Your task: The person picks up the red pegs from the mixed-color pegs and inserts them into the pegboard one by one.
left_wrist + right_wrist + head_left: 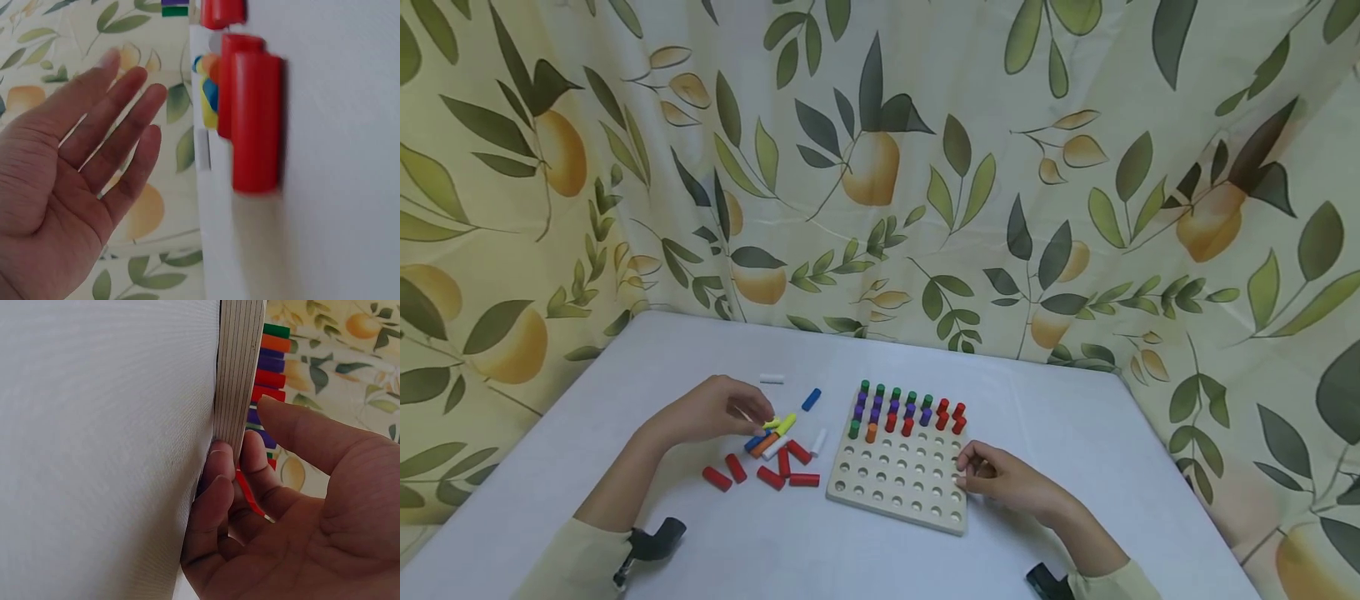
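Note:
My left hand [727, 408] hovers over a loose pile of pegs, its fingers loosely bent. In the left wrist view that left hand [87, 169] shows spread fingers and holds nothing. Just by its fingertips lie a yellow peg [786, 424], an orange peg [765, 444] and a white peg [775, 447]. My right hand [1003, 479] holds the right edge of a pale pegboard [897, 502]. Up close, that right hand [275, 500] has curled fingers against the board's layered edge [239, 375]. Green, purple, red and orange pegs stand upright in the far rows.
Several red pegs [771, 477] lie scattered left of the board. A blue peg [811, 399] and a white peg [772, 379] lie farther back. The white table [760, 550] ends at a patterned curtain [880, 250] behind.

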Motion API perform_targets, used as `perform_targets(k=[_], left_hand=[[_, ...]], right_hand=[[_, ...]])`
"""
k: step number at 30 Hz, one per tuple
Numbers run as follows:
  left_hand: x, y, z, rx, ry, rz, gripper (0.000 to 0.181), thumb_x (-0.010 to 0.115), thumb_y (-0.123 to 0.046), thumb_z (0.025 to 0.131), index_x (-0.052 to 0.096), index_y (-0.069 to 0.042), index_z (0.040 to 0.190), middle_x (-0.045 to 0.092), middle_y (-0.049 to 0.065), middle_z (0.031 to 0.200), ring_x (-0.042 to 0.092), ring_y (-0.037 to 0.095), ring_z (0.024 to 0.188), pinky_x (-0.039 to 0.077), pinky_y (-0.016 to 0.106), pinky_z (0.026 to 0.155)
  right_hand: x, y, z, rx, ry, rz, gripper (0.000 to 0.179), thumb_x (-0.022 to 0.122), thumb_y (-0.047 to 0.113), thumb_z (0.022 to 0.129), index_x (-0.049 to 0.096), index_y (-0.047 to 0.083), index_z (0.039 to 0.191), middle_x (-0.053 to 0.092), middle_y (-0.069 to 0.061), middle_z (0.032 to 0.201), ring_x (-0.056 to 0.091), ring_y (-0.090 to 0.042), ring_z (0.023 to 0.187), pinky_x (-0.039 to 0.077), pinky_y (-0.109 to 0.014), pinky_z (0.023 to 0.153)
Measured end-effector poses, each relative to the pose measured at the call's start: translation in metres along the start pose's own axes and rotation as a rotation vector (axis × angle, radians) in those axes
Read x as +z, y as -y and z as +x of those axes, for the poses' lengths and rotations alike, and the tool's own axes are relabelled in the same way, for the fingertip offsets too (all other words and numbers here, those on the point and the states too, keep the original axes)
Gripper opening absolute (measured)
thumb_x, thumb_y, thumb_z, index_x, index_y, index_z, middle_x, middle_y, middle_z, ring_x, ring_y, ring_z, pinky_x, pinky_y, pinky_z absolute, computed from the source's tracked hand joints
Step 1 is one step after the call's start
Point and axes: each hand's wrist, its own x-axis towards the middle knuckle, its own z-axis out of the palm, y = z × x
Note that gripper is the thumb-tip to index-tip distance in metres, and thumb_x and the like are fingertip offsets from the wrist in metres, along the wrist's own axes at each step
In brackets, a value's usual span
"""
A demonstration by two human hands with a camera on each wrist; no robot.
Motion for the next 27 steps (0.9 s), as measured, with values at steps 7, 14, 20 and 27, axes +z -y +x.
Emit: perform_targets(k=[7,14,20,27], left_hand=[[-0.012,0.01,-0.034,-0.027,-0.031,-0.058,0.021,0.082,-0.015,0.091,0.077,-0.014,0.111,0.075,0.005,0.108,0.071,0.02,0.099,0.056,0.028,0.087],[-0.015,0.027,-0.056,-0.019,-0.041,-0.095,0.02,0.08,-0.014,0.091,0.076,-0.013,0.111,0.075,0.005,0.107,0.071,0.018,0.099,0.056,0.027,0.087],[-0.011,0.039,-0.065,-0.014,-0.033,-0.16,0.02,0.079,-0.011,0.092,0.076,-0.013,0.112,0.076,0.005,0.108,0.072,0.02,0.101,0.055,0.027,0.088],[-0.01,0.038,-0.069,-0.051,-0.023,-0.192,0.02,0.077,-0.009,0.093,0.075,-0.01,0.113,0.075,0.008,0.108,0.071,0.024,0.101,0.056,0.029,0.087]], right_hand=[[0.0,0.0,0.001,-0.004,0.012,0.0,0.024,0.074,0.021,0.097,0.06,0.008,0.112,0.055,-0.008,0.095,0.049,-0.024,0.084,0.044,-0.03,0.065],[0.0,-0.003,0.0,-0.003,-0.007,-0.005,0.023,0.074,0.021,0.097,0.06,0.009,0.111,0.056,-0.008,0.095,0.05,-0.024,0.084,0.044,-0.03,0.065],[0.0,-0.004,0.001,-0.01,0.007,0.004,0.024,0.074,0.022,0.097,0.06,0.009,0.111,0.056,-0.008,0.095,0.05,-0.024,0.084,0.044,-0.03,0.065],[-0.001,-0.002,0.001,-0.012,0.009,-0.003,0.024,0.074,0.022,0.097,0.06,0.009,0.112,0.056,-0.008,0.095,0.05,-0.024,0.084,0.044,-0.03,0.064]])
